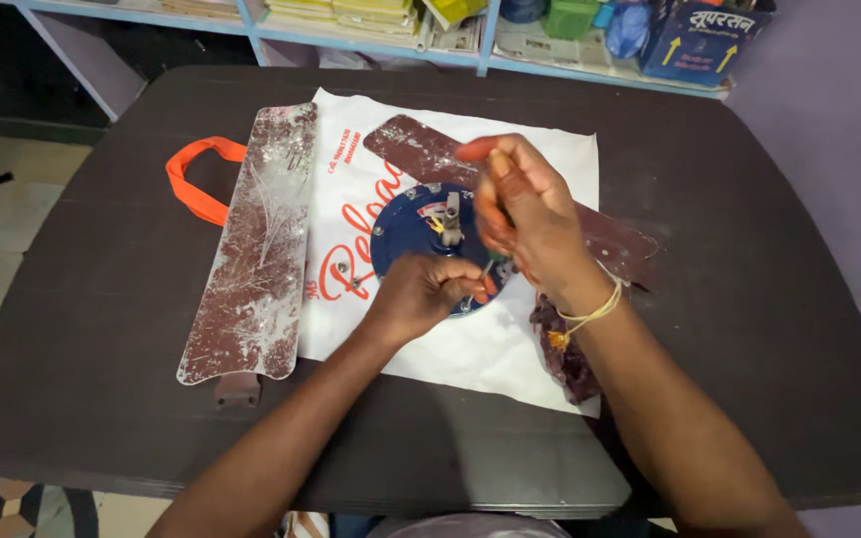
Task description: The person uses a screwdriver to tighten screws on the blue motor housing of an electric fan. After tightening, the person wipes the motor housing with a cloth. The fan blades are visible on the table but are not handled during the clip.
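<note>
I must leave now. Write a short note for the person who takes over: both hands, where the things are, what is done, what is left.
Right hand: grip closed on a screwdriver, tip down at the blue fan motor.
Left hand: steadies the motor's near edge.
Motor lies on the white bag, on the dark table.
Done: one blade lies loose, left of the motor.
Left: another blade still lies under the motor; whether it is attached cannot be told.

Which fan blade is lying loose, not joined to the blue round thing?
The left blade. It lies by itself beside the white bag; the other blade runs under the hands to the blue motor.
</note>
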